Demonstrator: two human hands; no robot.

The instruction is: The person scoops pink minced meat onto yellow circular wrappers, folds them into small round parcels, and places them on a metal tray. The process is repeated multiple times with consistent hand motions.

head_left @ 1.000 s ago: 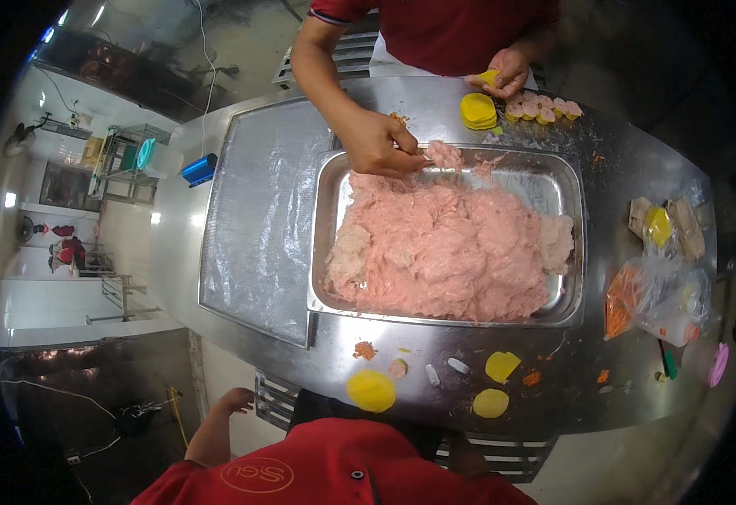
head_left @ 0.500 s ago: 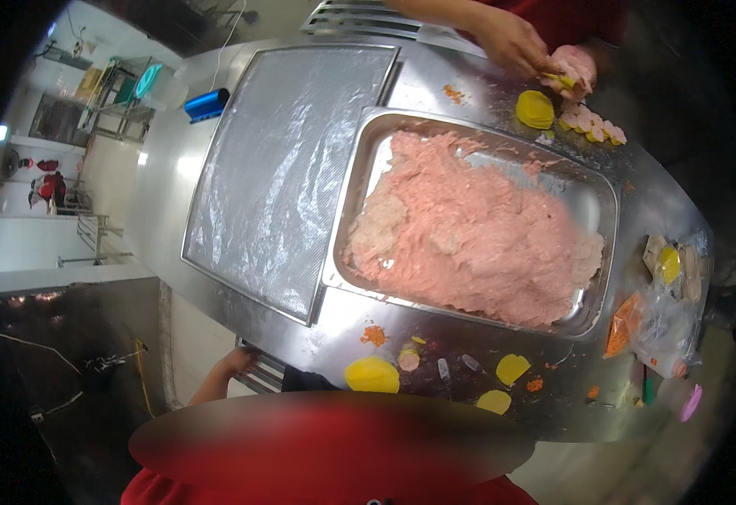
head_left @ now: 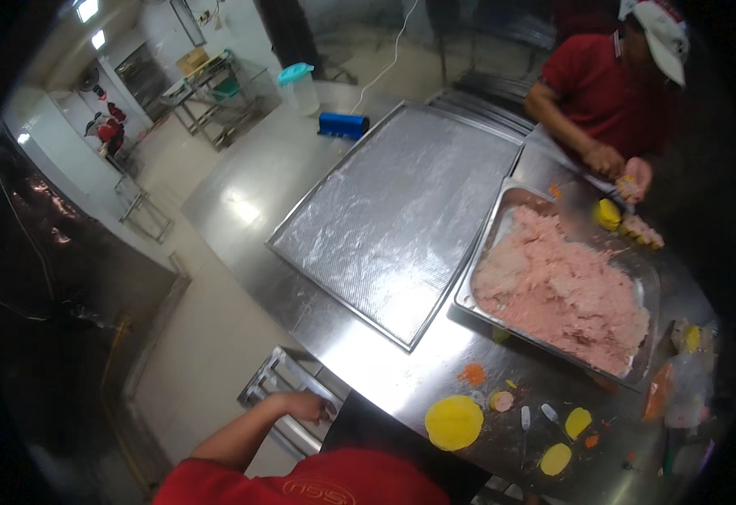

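My left hand (head_left: 307, 408) is low beside my body, below the table edge. Its fingers look curled on the edge of a slatted metal stool (head_left: 277, 380), though their tips are partly hidden. My right hand is out of view. On the steel table before me lie a stack of yellow round wrappers (head_left: 454, 422), two loose yellow wrappers (head_left: 555, 459), a small filled dumpling (head_left: 501, 401), orange crumbs (head_left: 472, 374) and two small spatulas with pale ends (head_left: 525, 418). Beyond them stands a deep steel pan (head_left: 462, 296) heaped with pink minced meat (head_left: 566, 290).
A large film-covered tray (head_left: 385, 227) lies left of the pan. Across the table, a co-worker in red (head_left: 608, 101) holds pink filling above another yellow stack (head_left: 608, 214) and several dumplings (head_left: 642, 230). A blue box-like object (head_left: 344, 125) and a lidded tub (head_left: 298, 87) sit far left.
The view has swung left and up, bringing more of the stool, my left forearm and the co-worker into sight. My left hand stays by the stool. The pan appears shifted right.
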